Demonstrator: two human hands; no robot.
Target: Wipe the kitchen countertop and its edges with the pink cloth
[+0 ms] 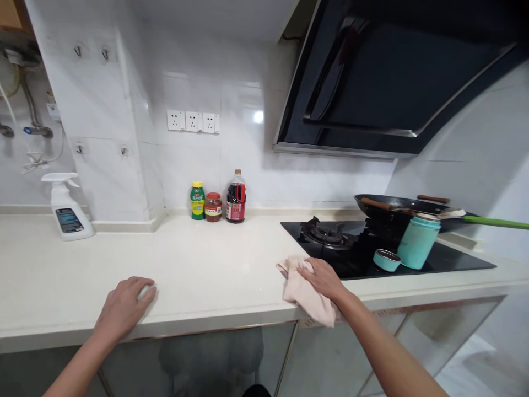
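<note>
My right hand (324, 277) presses a crumpled pale pink cloth (308, 292) onto the counter at the left front corner of the black gas stove (351, 259). The cloth's lower end hangs over the counter's front edge. On the white countertop (215, 264), near its front left part, my left hand (126, 303) rests with curled fingers, thumb close to the index finger. A small whitish patch shows between them; whether it is a held thing or bare counter, I cannot make out.
Against the wall stand a green bottle (198, 201), a red-lidded jar (213, 207) and a dark sauce bottle (236, 198). A white spray bottle (68, 209) is at left. The stove carries a wok (397, 205), a turquoise canister (418, 242) and its lid (387, 260); a range hood (372, 82) overhangs.
</note>
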